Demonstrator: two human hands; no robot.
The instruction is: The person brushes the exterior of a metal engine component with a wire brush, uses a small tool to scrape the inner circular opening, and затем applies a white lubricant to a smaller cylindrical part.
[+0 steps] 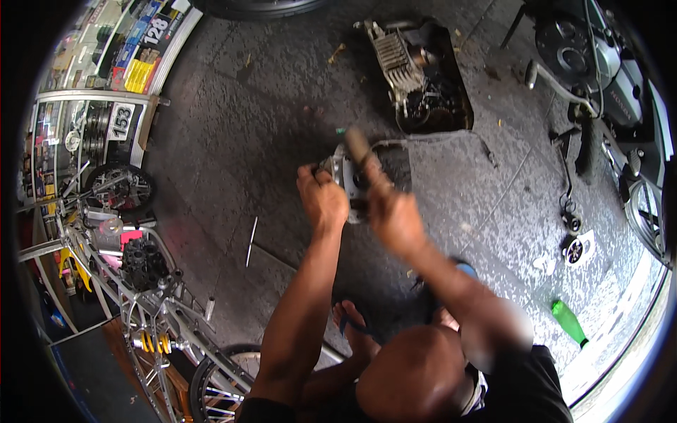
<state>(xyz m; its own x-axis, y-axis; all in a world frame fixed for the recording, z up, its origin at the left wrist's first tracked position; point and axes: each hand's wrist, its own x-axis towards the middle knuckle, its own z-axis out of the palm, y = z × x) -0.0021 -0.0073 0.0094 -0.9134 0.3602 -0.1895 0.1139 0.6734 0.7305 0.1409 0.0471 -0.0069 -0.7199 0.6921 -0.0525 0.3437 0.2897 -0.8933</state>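
Note:
Low over the floor, my left hand (324, 201) has its fingers closed on the left edge of a silver metal engine cover (338, 173). My right hand (396, 218) is blurred by motion over the right side of that cover. Its fingers are closed around a brown, stick-like tool (358, 146), whose kind is too smeared to tell. Parts of the cover are hidden by both hands. A grey cable (437, 137) runs off to the right beside the cover.
A finned engine block (398, 63) lies in a dark tray (458, 92) ahead. At right stand a motorcycle (596, 63) and a green bottle (568, 322). A thin metal rod (251, 241) lies on the floor at left, near a bare motorcycle frame (169, 310) and shelves (106, 95).

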